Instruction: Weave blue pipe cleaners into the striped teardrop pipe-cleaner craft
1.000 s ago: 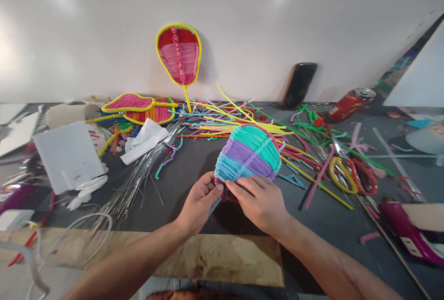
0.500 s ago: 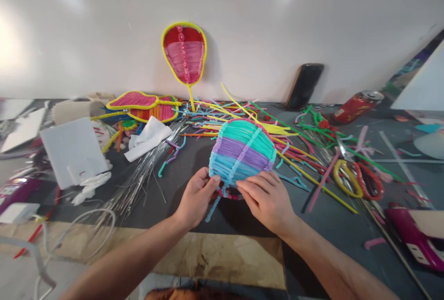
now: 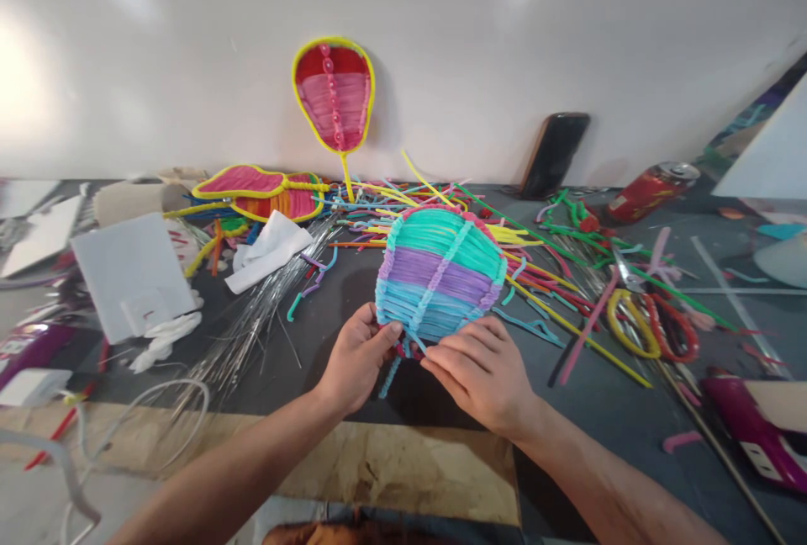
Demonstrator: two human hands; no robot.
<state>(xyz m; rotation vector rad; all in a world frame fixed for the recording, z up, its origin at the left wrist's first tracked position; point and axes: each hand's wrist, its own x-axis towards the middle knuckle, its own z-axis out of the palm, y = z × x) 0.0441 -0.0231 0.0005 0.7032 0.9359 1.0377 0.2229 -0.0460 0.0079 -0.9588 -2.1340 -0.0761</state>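
Note:
Between my hands is a fan-shaped pipe-cleaner panel (image 3: 435, 276), striped green, purple and blue, with a light blue rib down its middle. My left hand (image 3: 359, 356) is closed on its lower left edge, thumb on top. My right hand (image 3: 482, 373) pinches a light blue pipe-cleaner end (image 3: 416, 341) at the foot of the rib. Another blue twisted end hangs below the panel, and a bit of dark pink edging shows between my hands. The panel's underside and the fingers beneath it are hidden.
A pink-and-red fan (image 3: 334, 95) with yellow rim leans on the wall. Behind the panel lie loose pipe cleaners (image 3: 535, 263). Around are scissors (image 3: 636, 309), a phone (image 3: 555, 156), a red can (image 3: 652, 192), a purple glue gun (image 3: 750, 427) and thin wires (image 3: 252, 326).
The panel has tilted up slightly toward me, showing more of its face. My right hand has shifted slightly, and the blue end at its fingertips now shows pulled out from the rib.

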